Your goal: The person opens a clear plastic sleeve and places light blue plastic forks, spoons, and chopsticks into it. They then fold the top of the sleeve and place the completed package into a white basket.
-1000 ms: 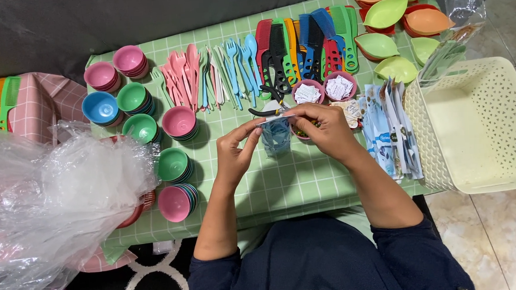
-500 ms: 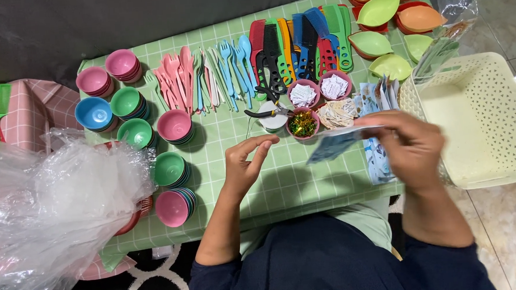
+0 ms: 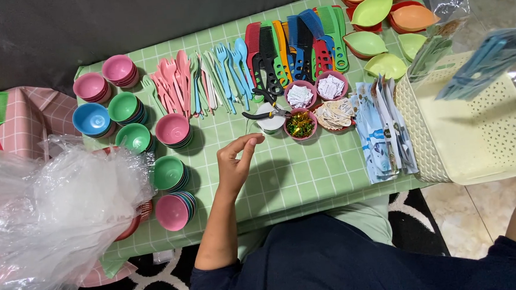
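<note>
Swung right over the cream basket (image 3: 481, 145), blue packet (image 3: 483, 62); left hand (image 3: 235, 164) loosely curled, empty, above green-checked table (image 3: 307, 178).

A low table (image 3: 307, 178) under a green checked cloth carries stacked small plastic bowls (image 3: 128, 108) at left. Pastel forks and spoons (image 3: 199, 83), combs (image 3: 291, 43), leaf-shaped dishes (image 3: 374, 12) and flat blue packets (image 3: 381, 130) lie beside them.

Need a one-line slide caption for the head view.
Left hand hovers over a green checked table of small bowls and combs; a clear packet of blue cutlery hangs above a cream basket.
</note>
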